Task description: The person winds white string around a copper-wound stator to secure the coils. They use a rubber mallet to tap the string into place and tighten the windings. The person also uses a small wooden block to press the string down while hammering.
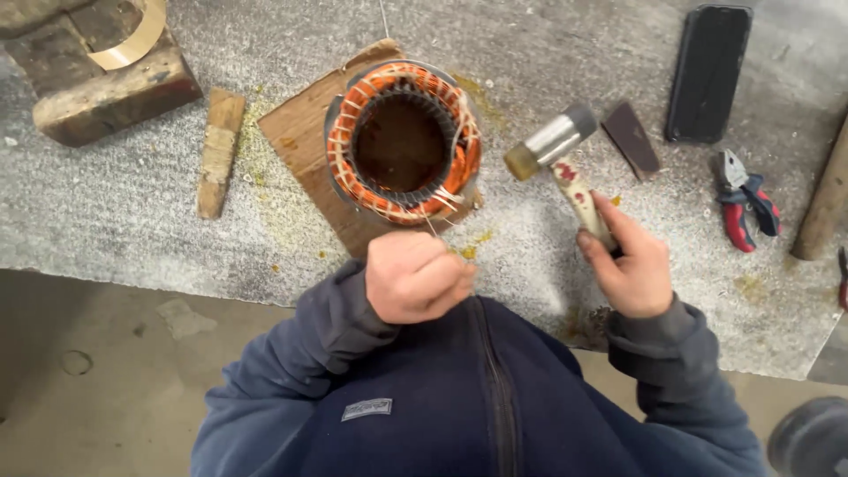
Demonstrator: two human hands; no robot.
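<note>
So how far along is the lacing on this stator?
The orange windings of the stator already carry pale lacing cord around most of the ring. In hand: the left hand pulls a cord taut while the right hand holds a mallet. Loose cord ends at the near side remain untrimmed.

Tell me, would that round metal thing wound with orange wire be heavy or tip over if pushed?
The wound motor core looks like thick steel packed with copper wire, so probably heavy for its size. It stands on its flat end on a wooden board, so it would likely slide rather than roll. The thin lacing cord might snag.
</note>
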